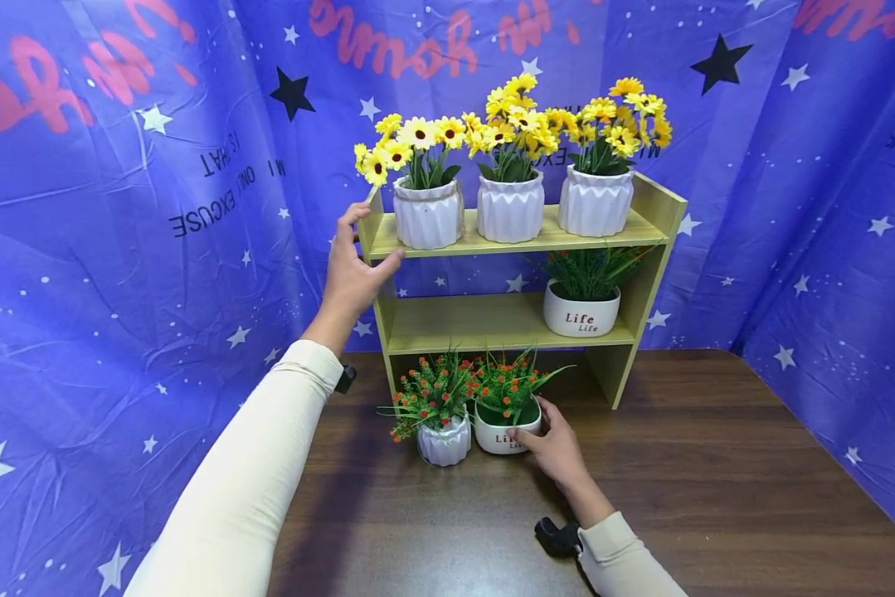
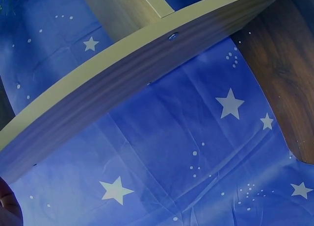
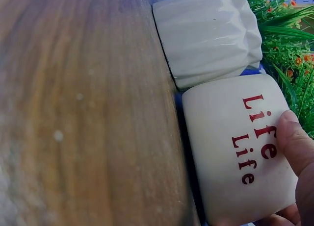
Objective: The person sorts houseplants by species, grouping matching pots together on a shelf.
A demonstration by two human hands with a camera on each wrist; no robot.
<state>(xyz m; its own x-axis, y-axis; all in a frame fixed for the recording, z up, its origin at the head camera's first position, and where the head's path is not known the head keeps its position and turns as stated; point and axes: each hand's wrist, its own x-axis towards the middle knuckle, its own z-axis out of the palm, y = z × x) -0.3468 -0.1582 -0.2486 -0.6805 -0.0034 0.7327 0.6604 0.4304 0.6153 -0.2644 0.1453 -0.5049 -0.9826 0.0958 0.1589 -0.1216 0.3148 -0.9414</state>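
My right hand (image 1: 559, 448) grips a white "Life" flowerpot (image 3: 235, 152) at its right side, thumb over the front lettering and the other fingers round the side. Green leaves and small orange flowers (image 1: 508, 388) fill this pot. Directly left of it stands a ribbed white pot (image 1: 445, 444) with a similar orange-flowered plant. Up at the left end of the wooden shelf (image 1: 462, 322), my left hand (image 1: 353, 269) holds the side panel, thumb at the front edge of the top board. In the left wrist view, only a bit of that hand shows beside the panel (image 2: 98, 98).
Three ribbed white pots with yellow flowers (image 1: 510, 207) line the top board. Another "Life" pot (image 1: 581, 313) sits at the right of the middle board. The shelf stands at the back of a brown table (image 1: 686, 464), with a starry blue curtain (image 1: 156, 274) around it.
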